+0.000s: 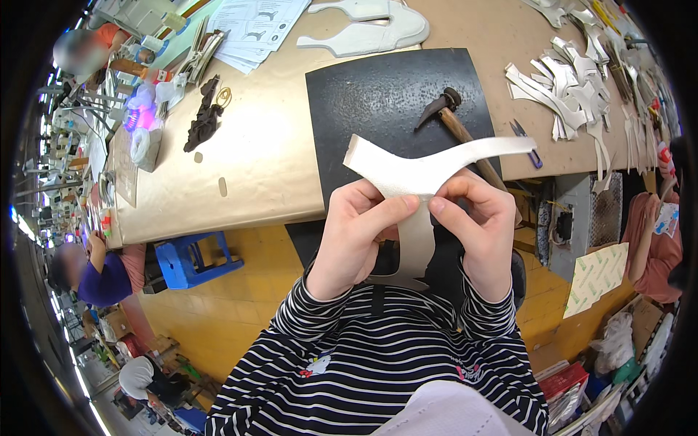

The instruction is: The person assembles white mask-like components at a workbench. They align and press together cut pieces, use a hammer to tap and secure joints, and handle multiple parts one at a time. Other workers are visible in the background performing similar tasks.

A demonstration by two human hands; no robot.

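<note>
My left hand (356,232) and right hand (476,225) are both closed in a pinch on one pale grey, Y-shaped cut piece of sheet material (422,174), thumbs and forefingers meeting at its centre. I hold the piece in the air just in front of the near edge of the black rectangular work mat (363,102). On that mat lies a wooden-handled hammer (454,120). Right of the mat, a heap of similar pale cut strips (563,91) covers the tan tabletop (247,160).
</note>
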